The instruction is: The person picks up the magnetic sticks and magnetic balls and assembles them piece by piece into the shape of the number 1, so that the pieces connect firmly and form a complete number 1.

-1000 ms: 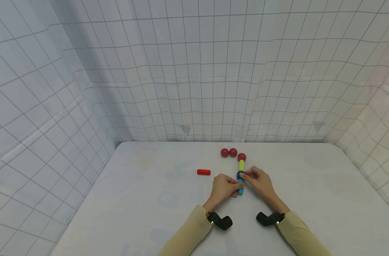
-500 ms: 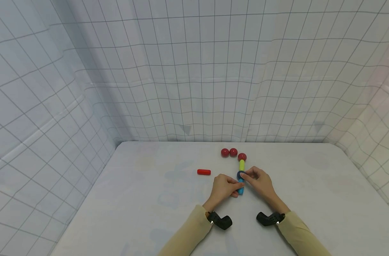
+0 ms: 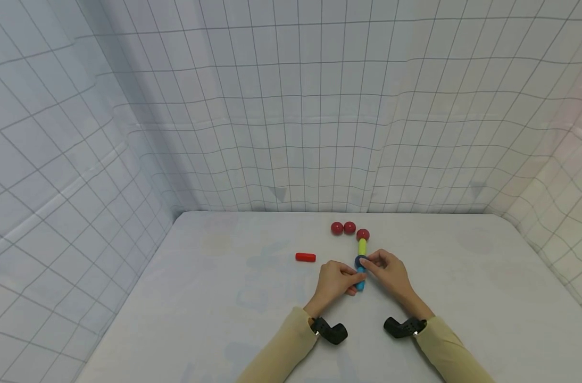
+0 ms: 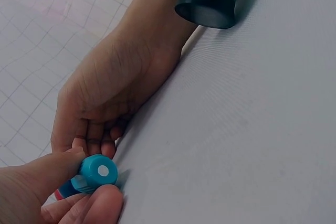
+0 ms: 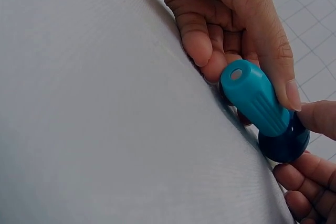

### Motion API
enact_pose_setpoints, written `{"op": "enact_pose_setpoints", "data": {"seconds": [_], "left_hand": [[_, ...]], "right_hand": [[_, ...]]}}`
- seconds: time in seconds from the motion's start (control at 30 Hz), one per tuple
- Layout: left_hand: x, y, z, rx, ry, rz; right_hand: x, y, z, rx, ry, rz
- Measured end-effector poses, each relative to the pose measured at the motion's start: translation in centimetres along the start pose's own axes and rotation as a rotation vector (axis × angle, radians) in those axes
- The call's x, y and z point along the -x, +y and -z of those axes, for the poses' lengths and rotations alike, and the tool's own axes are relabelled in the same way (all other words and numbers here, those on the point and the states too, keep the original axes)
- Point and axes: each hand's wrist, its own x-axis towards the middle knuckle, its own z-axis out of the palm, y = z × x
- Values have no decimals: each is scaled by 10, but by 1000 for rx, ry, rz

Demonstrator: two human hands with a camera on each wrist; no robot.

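My left hand (image 3: 333, 279) pinches a light blue magnetic rod (image 5: 254, 98) between thumb and fingers. A pale round spot marks the rod's near end, and ridges run along its side. At its far end sits a dark blue ball (image 5: 283, 145), which my right hand (image 3: 390, 272) pinches with thumb and fingertips. Beyond the ball, a yellow-green rod (image 3: 362, 247) continues the line away from me, and a red ball (image 3: 363, 234) stands at its far end. Fingers partly cover both the light blue rod and the dark blue ball in the head view.
Two red balls, the left one (image 3: 337, 228) and the right one (image 3: 350, 227), sit side by side left of the line's far end. A red rod (image 3: 305, 257) lies left of the hands. White grid-patterned curtain (image 3: 291, 106) encloses the white table (image 3: 214, 298) at back and sides.
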Motion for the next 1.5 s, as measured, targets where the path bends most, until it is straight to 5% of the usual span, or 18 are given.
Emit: {"op": "enact_pose_setpoints", "data": {"seconds": [0.97, 1.5], "left_hand": [[0, 0, 8, 62, -57, 27], [1, 0, 11, -5, -23, 4]], "right_hand": [[-5, 5, -1, 6, 23, 24], [-11, 5, -1, 10, 30, -3]]}}
